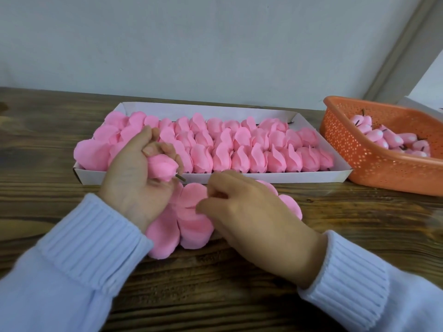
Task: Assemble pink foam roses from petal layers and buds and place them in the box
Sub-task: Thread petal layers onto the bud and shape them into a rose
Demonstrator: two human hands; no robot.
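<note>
At a dark wooden table [215,295], we are working on a pink foam rose in front of a white cardboard box [263,177]. Our left hand [134,185] is gripping a rose bud [161,167], fingers and thumb curled closely round it, with its short dark stem [180,178] poking out to the right. The hand is hovering at the box's near left corner, just above the table.

Our right hand [249,212] is lying just right of it, thumb and curled forefinger pinching the flat petal layers [191,226] near their middle. These petals are spreading out on the table under and between both hands, close against the box's front wall. One rounded petal is peeking out beyond the right hand's knuckles.

Finished roses [215,144] are filling the box in packed rows from end to end, leaning on their sides, while a strip of bare white is showing along the far wall.

To the right, well apart from our hands, an orange perforated basket [374,161] is sitting on the table, holding loose buds [388,137] with dark stems sticking up. White ribbed sleeves [91,238] are covering both our wrists. A pale wall is rising behind the table.
</note>
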